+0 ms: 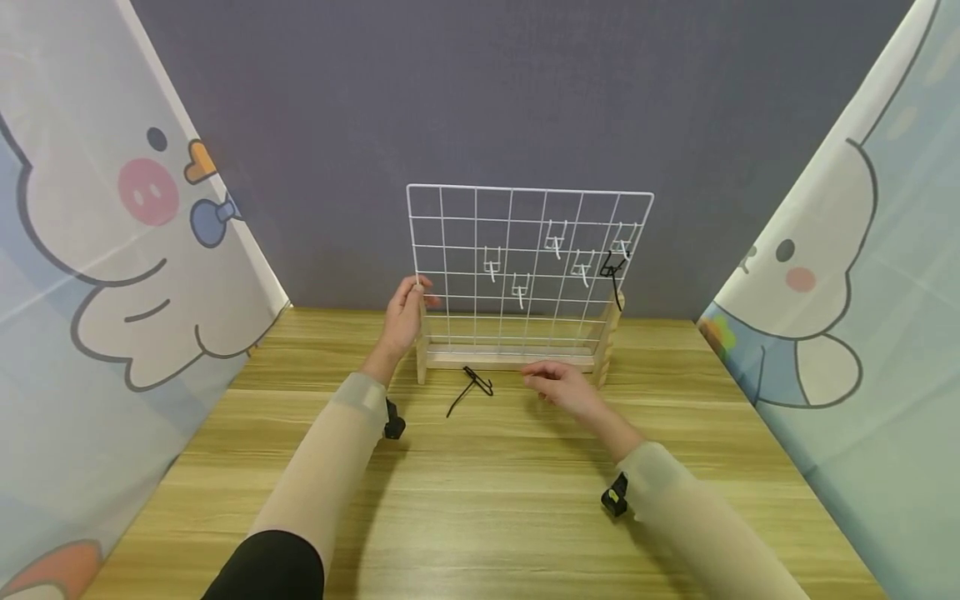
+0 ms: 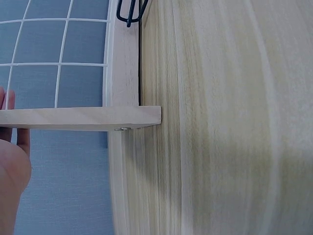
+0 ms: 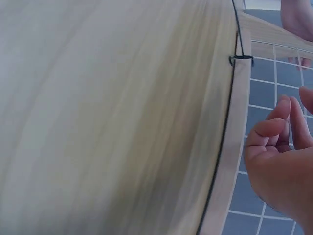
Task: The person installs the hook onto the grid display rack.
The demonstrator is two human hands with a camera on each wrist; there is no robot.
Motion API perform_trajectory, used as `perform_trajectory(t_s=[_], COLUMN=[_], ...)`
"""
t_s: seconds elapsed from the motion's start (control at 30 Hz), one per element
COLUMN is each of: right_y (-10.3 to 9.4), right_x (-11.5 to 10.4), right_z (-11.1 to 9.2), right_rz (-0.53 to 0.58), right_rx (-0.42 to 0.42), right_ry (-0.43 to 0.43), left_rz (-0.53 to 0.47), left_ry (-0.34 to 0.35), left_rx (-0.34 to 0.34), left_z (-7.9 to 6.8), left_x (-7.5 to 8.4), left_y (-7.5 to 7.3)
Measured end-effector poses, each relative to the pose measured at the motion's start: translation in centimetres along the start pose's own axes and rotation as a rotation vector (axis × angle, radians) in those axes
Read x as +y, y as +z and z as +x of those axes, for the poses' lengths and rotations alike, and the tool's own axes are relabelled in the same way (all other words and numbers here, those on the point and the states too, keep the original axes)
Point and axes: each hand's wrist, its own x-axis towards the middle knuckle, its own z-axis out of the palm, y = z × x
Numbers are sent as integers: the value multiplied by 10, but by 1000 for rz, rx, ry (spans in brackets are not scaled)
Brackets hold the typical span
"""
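Observation:
A white wire grid panel (image 1: pixel 529 189) stands upright in a wooden stand (image 1: pixel 487 361). My left hand (image 1: pixel 403 317) grips the stand's left wooden post (image 2: pixel 73 119) and the grid's edge, its fingertips showing behind the wires. In front of the base, a black wire hook (image 1: pixel 472 387) lies on the table. To the right of that hook, my right hand (image 1: pixel 564 388) hovers before the base with loosely bent fingers and nothing between them. Another black hook (image 1: pixel 614 272) hangs at the grid's right side.
Several white hooks, one of them high on the grid (image 1: pixel 555 242), hang from the wires. The table (image 1: pixel 480 517) has a wood-grain top. A grey partition (image 1: pixel 480 100) rises behind the rack, and cartoon-printed cloths flank both sides.

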Motion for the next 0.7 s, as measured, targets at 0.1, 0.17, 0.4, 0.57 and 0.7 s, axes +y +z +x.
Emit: perform_trajectory(t_s=[0.1,0.17,0.4,0.57,0.7], right_y=[8,13,26,32,36], right_x=[4,6,3,5,7], right_z=[8,12,31,40,42], right_rz=[-5,4,18,72,105], right_rx=[-36,-57,-35,-26,-26], right_ry=[20,41,94,102,130], left_rz=[12,13,16,16,0], left_ry=[-2,1,-5,-34,-34], left_rx=[-5,-7,-6,-7,-12], left_z=[0,1,0,1,2], left_x=[-1,-1,0,0,-1], left_y=[0,0,-1,0,0])
